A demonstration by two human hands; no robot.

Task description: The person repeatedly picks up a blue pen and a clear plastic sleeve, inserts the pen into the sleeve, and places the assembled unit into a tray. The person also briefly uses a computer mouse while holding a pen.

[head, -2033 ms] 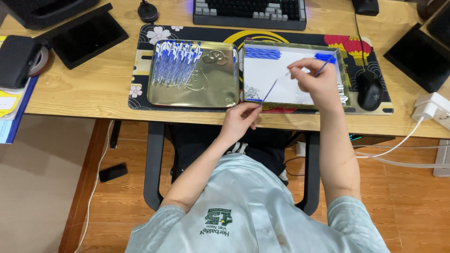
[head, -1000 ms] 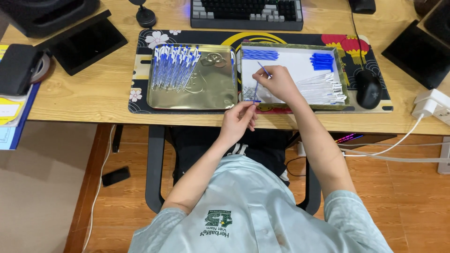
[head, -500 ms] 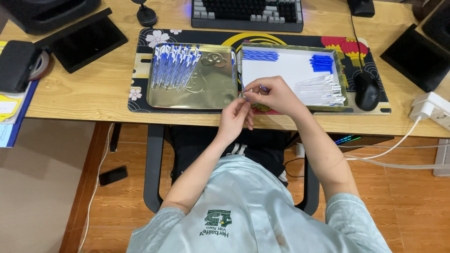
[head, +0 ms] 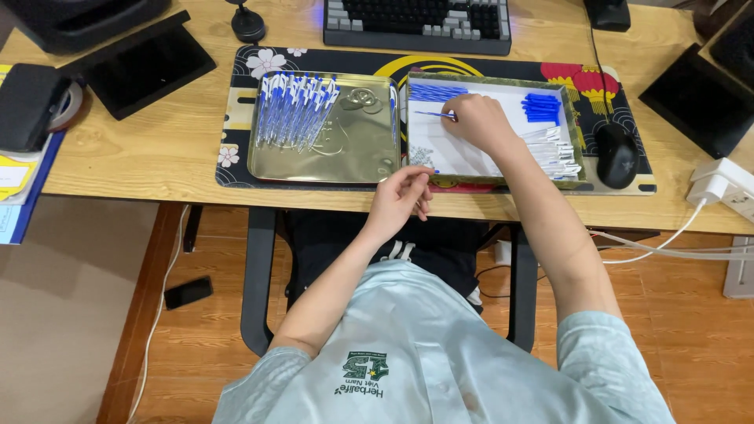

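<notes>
Refill (head: 434,115) — a thin blue pen insert — lies pinched in the fingers (head: 459,116) of the right hand (head: 479,122), over the far-left part of the white-lined tray (head: 572,157), just below a small bundle of similar blue refills (head: 437,92) at that tray's far-left corner. The left hand (head: 400,196) hangs near the worktop's front edge, fingers loosely curled; whether they hold anything I cannot tell.

To do this step well, I judge, the grip should stay light and close to the end of the refill, so that the thin tube stays straight and the other end can be aimed. The wrist is best kept low over the tray, so a slip drops the piece onto the white lining and not off the front edge. The left hand is well apart from the right; bringing the two together over the tray rather than in the air beyond the edge would be safer.

In the same tray, blue caps (head: 542,107) sit toward the far-right corner and white barrels (head: 554,149) are piled along the right side. To the left, touching or nearly so, a gold tray (head: 369,153) carries a fan of finished pens (head: 294,114) at its far-left part.

Both trays rest on a dark patterned mat (head: 236,149) on a wooden worktop (head: 133,157). A keyboard (head: 416,20) lies at the far edge, a mouse (head: 616,153) at the mat's right end, dark tablets (head: 145,67) to the left — and a power strip (head: 726,184) near the right front corner. Below are a chair and wood flooring.
</notes>
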